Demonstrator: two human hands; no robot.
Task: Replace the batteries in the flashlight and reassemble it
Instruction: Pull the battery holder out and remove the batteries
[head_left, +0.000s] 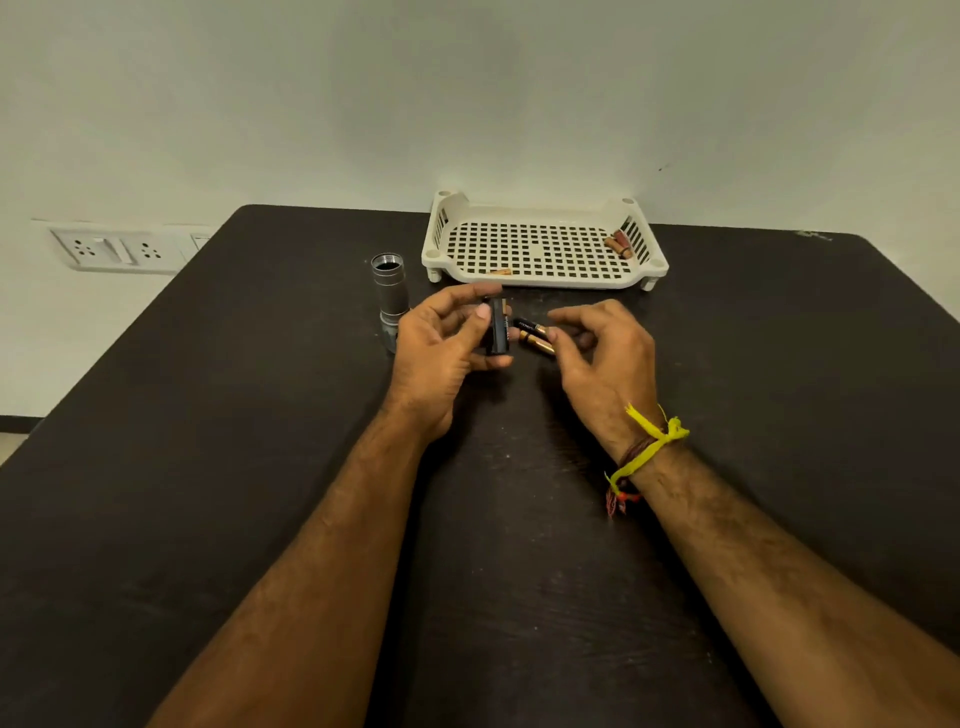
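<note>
Left hand (441, 348) grips black battery holder (497, 327), right hand (597, 348) pinches two batteries (535, 336); reversed polarity likely if rushed.

Your left hand (441, 348) grips a black battery holder (498, 327) upright above the dark table (208, 467). Your right hand (597, 353) pinches 2 black-and-gold batteries (535, 336) just beside it. The silver flashlight body (389, 291) stands open-ended near a white perforated tray (540, 249) holding reddish batteries (619, 242).
</note>
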